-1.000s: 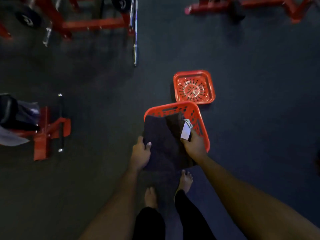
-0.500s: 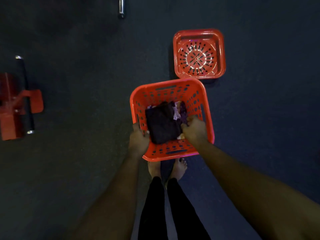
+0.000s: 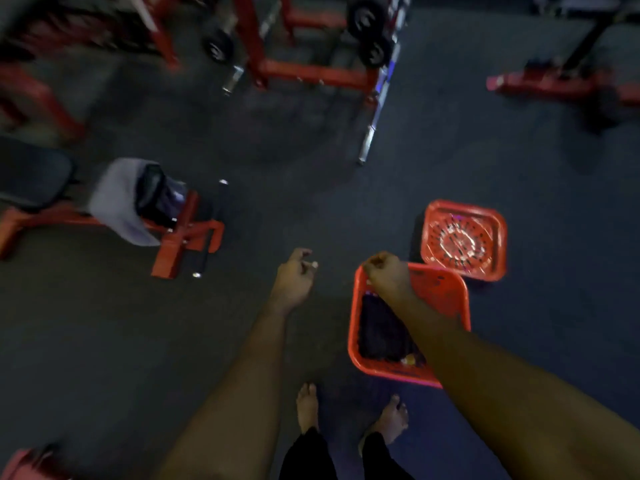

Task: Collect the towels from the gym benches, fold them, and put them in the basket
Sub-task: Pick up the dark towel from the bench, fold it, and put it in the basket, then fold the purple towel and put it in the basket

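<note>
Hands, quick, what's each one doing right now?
Left hand: loosely curled, empty, so open.
Right hand: curled over the basket corner; too blurred to tell.
</note>
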